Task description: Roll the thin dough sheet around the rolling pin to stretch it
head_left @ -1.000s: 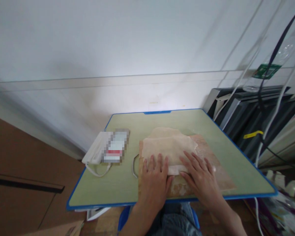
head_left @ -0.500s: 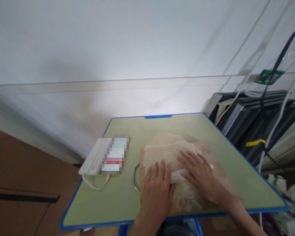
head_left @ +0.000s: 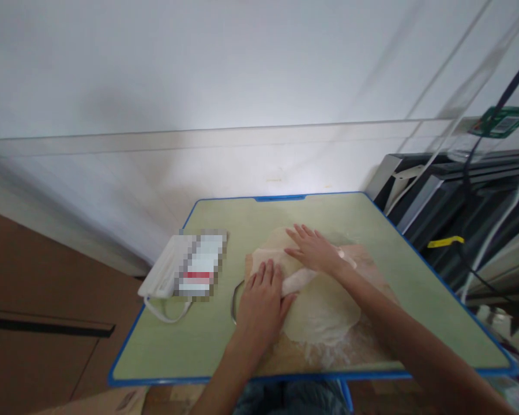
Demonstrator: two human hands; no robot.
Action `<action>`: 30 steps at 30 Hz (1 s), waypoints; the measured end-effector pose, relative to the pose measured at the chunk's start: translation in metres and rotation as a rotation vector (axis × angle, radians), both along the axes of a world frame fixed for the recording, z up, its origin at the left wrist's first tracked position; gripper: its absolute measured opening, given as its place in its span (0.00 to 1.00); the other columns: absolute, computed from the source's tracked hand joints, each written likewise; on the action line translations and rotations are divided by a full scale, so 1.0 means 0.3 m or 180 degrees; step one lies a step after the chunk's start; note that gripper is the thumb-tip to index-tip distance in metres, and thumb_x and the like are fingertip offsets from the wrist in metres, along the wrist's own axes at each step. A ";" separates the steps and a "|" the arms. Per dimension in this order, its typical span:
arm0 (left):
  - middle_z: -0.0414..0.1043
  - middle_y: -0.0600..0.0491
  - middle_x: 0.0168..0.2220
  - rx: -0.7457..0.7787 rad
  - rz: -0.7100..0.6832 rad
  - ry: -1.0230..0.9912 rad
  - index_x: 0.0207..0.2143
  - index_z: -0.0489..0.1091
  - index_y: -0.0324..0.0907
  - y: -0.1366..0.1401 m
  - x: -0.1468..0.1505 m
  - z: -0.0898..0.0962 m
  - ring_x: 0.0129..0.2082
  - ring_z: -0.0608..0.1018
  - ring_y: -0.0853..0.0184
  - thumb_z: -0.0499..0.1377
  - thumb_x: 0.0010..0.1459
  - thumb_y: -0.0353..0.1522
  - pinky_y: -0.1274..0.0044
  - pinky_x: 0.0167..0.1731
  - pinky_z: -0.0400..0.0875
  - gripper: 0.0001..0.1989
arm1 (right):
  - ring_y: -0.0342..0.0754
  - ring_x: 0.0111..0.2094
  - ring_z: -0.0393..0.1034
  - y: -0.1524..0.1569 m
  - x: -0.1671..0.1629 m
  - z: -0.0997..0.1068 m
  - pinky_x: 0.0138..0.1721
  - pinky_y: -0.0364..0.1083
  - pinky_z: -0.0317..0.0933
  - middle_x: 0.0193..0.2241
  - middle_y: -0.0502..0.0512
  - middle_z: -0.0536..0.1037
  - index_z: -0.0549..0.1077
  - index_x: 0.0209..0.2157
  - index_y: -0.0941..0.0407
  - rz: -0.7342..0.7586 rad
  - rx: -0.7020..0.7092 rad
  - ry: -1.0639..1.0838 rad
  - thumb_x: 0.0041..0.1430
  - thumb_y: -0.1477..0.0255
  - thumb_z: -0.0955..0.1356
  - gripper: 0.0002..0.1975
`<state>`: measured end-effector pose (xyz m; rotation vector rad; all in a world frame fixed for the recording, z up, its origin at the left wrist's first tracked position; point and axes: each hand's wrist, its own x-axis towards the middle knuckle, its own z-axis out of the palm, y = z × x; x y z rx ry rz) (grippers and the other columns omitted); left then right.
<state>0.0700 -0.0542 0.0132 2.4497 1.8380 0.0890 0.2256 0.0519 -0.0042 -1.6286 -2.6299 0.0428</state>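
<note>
A broad sheet of pale dough [head_left: 328, 314] lies on a floured wooden board [head_left: 281, 357]. Across it, at a slant, runs a pale, flour-dusted roll [head_left: 300, 279] that looks like a rolling pin; whether dough is wrapped round it I cannot tell. Over the left part of the roll lies my left hand [head_left: 262, 300], palm down, fingers stretched flat. My right hand [head_left: 315, 251] is farther forward, its palm over the roll's right part and its fingers spread on the dough. Both hands cover much of the roll. A metal handle [head_left: 234, 302] sticks out from the board's left side.
The board rests on a small green table [head_left: 155, 357] with a blue rim, against a white wall. A phone [head_left: 203, 262], blurred, and a white face mask [head_left: 164, 271] lie at its left. Dark flat panels [head_left: 450, 190], cables and a plastic bottle [head_left: 504, 122] are at the right.
Both hands have moved forward over the dough, the right one farther. The roll has moved forward too, and more dough shows on the near side. The view has shifted slightly.
</note>
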 end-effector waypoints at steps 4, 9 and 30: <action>0.56 0.38 0.61 -0.0038 -0.0001 0.0092 0.59 0.55 0.30 -0.037 0.028 0.000 0.60 0.61 0.54 0.55 0.60 0.39 0.65 0.56 0.61 0.30 | 0.58 0.62 0.50 -0.083 0.039 0.006 0.57 0.61 0.49 0.62 0.62 0.56 0.57 0.60 0.56 0.0049 -0.0019 -0.0059 0.63 0.65 0.55 0.25; 0.55 0.35 0.61 0.0181 -0.0207 0.0153 0.60 0.54 0.29 -0.127 0.062 -0.023 0.59 0.63 0.51 0.60 0.54 0.39 0.64 0.53 0.65 0.36 | 0.53 0.60 0.54 -0.257 0.106 0.001 0.58 0.59 0.49 0.60 0.59 0.59 0.59 0.59 0.57 -0.0081 0.0134 -0.0024 0.64 0.71 0.52 0.24; 0.56 0.35 0.60 0.0483 -0.0403 0.0194 0.59 0.55 0.32 -0.135 0.048 -0.036 0.59 0.63 0.50 0.58 0.56 0.42 0.64 0.53 0.63 0.34 | 0.51 0.58 0.58 -0.383 0.118 -0.009 0.57 0.54 0.53 0.58 0.63 0.62 0.60 0.58 0.65 -0.0405 0.0315 0.0005 0.64 0.71 0.51 0.25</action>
